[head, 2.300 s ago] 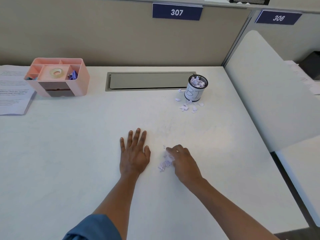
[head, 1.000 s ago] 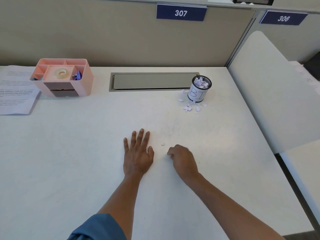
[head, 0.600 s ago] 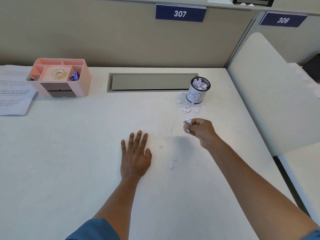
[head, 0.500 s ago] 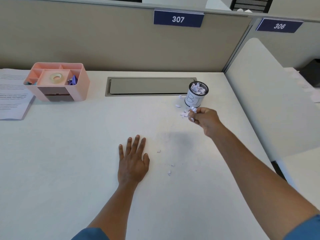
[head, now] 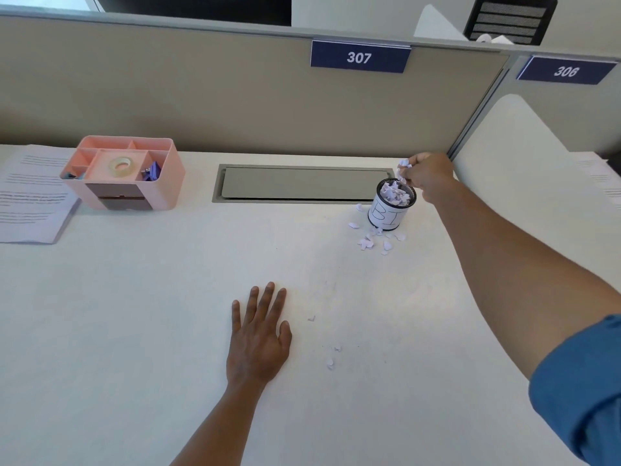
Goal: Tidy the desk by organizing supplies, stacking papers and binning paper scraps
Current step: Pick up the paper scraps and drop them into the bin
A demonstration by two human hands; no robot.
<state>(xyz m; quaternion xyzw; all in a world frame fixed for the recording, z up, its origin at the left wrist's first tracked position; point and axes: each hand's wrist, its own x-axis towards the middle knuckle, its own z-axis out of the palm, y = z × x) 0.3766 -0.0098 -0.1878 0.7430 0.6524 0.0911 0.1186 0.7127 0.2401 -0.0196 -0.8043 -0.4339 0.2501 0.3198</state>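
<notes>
Reaching out straight, the right hand (head: 428, 178) hovers over the round black mesh bin (head: 392, 204), fingers curled, pinching crumpled paper scraps (head: 404, 164); the left hand (head: 258, 338) lies flat on the smooth white desk (head: 134, 314), fingers spread, holding nothing; torn bits (head: 371, 242) litter the bin's base

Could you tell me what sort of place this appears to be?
Most likely an open-plan office cubicle: numbered signs 307 and 306 on the partition, a cable hatch set into the desk, and a pink organizer beside printed papers.
</notes>
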